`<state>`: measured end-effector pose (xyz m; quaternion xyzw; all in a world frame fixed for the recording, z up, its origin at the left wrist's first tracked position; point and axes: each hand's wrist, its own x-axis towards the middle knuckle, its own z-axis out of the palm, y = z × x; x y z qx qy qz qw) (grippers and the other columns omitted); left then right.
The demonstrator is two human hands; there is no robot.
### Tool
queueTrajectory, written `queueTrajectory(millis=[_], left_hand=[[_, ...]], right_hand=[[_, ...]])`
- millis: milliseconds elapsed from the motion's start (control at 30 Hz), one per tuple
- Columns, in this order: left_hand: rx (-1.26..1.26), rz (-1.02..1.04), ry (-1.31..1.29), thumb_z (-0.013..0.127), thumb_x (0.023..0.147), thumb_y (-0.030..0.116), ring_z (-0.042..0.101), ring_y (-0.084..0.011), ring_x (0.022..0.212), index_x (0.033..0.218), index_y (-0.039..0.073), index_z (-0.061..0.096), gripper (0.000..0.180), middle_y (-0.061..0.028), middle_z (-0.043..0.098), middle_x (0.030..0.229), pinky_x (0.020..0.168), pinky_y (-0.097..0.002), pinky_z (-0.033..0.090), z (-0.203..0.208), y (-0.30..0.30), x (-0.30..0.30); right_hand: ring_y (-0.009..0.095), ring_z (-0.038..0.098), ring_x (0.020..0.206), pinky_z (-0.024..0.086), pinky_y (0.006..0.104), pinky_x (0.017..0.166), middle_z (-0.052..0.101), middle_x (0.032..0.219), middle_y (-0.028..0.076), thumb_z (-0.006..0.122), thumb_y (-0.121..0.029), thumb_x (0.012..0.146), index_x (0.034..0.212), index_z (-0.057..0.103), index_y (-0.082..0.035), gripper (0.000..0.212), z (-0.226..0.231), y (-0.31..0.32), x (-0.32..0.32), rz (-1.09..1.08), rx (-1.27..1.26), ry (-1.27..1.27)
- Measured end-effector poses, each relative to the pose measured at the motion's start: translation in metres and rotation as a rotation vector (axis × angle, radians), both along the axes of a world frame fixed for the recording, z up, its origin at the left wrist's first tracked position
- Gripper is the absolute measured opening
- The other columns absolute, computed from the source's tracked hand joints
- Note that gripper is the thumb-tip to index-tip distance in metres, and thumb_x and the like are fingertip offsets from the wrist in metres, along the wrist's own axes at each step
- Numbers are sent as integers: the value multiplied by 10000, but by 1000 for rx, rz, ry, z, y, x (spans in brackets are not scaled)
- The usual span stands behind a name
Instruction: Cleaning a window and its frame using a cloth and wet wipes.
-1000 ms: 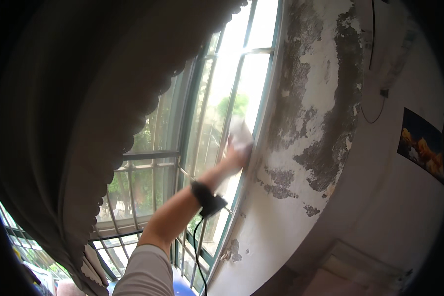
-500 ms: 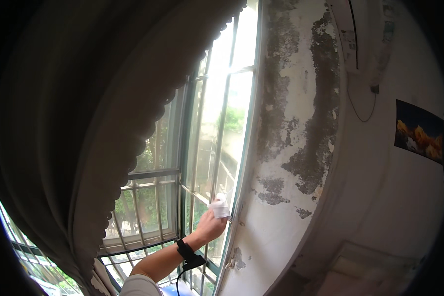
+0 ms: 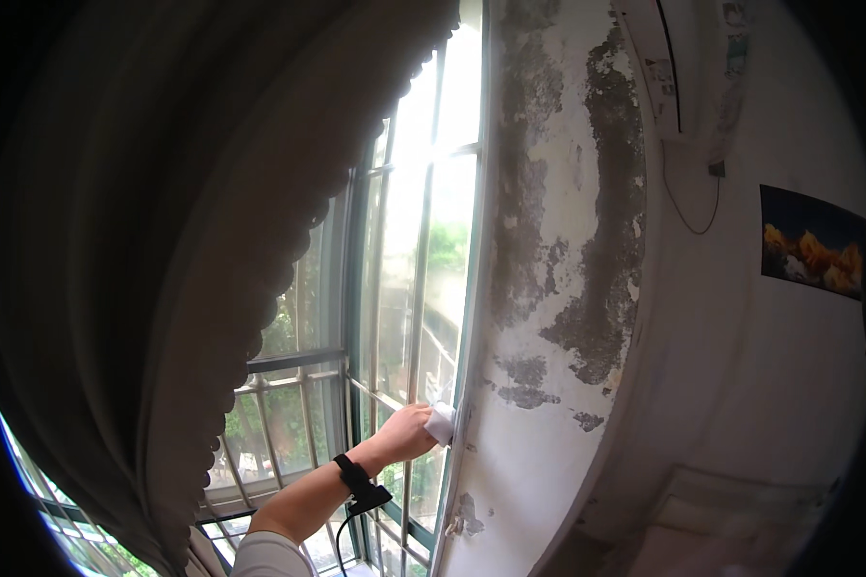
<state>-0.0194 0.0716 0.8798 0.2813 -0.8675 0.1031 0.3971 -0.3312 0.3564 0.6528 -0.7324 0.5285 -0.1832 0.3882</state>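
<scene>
My left hand (image 3: 406,435) reaches up from the lower edge, with its fingers closed on a white cloth (image 3: 440,423), thin and folded. The cloth lies against the right side of the window frame (image 3: 466,317), where the frame meets the wall. A black strap (image 3: 356,478) with a small black device and a cable is round my wrist. Behind the hand are the glass and the metal bars (image 3: 415,317) of the window. The fingertips are partly hidden by the cloth. My right hand is not in view.
A dark curtain (image 3: 164,240) with a scalloped edge hangs across the left side. To the right, the wall (image 3: 558,192) has peeling, grey-stained plaster. Farther right hang a thin cable (image 3: 688,226) and a mountain picture (image 3: 811,240).
The cloth has moved slightly down and to the right, against the frame's edge, and my hand has turned more sideways. The whole view has shifted a little.
</scene>
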Motion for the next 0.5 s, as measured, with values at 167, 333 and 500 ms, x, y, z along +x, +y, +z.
queueTrajectory(millis=[167, 333, 500], left_hand=[[9, 142, -260, 627, 809, 41, 663, -311, 855, 857, 53, 638, 51, -125, 666, 846, 777, -417, 546, 22, -14, -14], [-268, 214, -256, 588, 844, -7, 650, -263, 731, 838, 36, 624, 56, -104, 634, 795, 725, -388, 556, 25, -26, -11], [-464, 354, -287, 583, 821, -36, 530, -185, 626, 727, 52, 551, 133, -64, 529, 671, 737, -359, 503, 110, -27, -8]], right_hand=[[355, 588, 1189, 450, 414, 1012, 626, 1256, 241, 519, -231, 995, 1285, 581, 3, 377, -220, -74, 38, 44, -887, 912], [347, 591, 1180, 452, 412, 1002, 618, 1258, 241, 534, -236, 990, 1303, 572, -12, 387, -62, -10, -6, -21, -68, -48], [390, 654, 1039, 520, 438, 873, 690, 1078, 225, 584, -244, 939, 1215, 634, -13, 363, -68, -12, -10, -95, -99, -70]])
